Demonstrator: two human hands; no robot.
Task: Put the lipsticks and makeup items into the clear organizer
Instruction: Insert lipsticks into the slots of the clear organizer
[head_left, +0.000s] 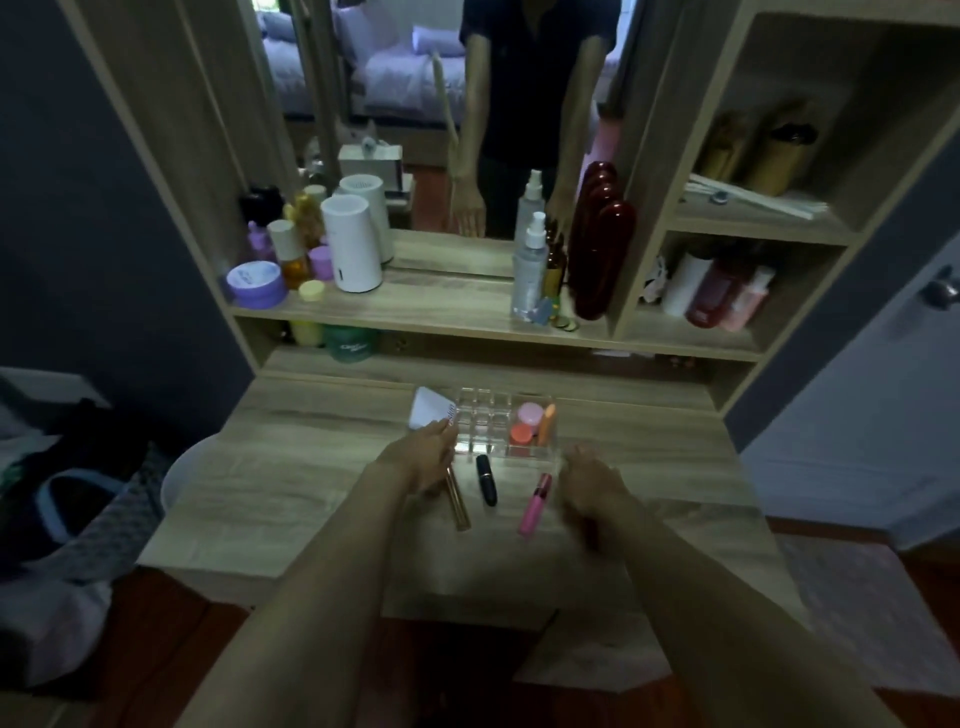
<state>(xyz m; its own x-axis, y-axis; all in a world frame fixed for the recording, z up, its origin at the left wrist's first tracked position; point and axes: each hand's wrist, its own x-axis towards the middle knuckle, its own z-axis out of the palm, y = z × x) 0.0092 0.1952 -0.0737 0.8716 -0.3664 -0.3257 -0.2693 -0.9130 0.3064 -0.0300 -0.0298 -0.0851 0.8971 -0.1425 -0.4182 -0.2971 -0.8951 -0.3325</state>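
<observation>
The clear organizer (532, 456) stands in the middle of the wooden desk. Its right compartment holds a pink jar (530, 414), an orange-red jar (519, 432) and an orange tube (546, 423). Nothing shows in its small left cells. In front of it lie a gold tube (459, 506), a black lipstick (487, 479) and a pink tube (535, 504). My left hand (426, 457) reaches over the gold tube's top, fingers stretched to the organizer's left edge. My right hand (587, 483), blurred, hovers just right of the pink tube with fingers loosely bent and nothing in it.
A white flat item (427, 410) lies behind my left hand beside the organizer. The shelf (441, 306) above carries jars, bottles, a white canister (350, 244) and a spray bottle (529, 270). A mirror stands behind it. Cubbies with bottles are at right.
</observation>
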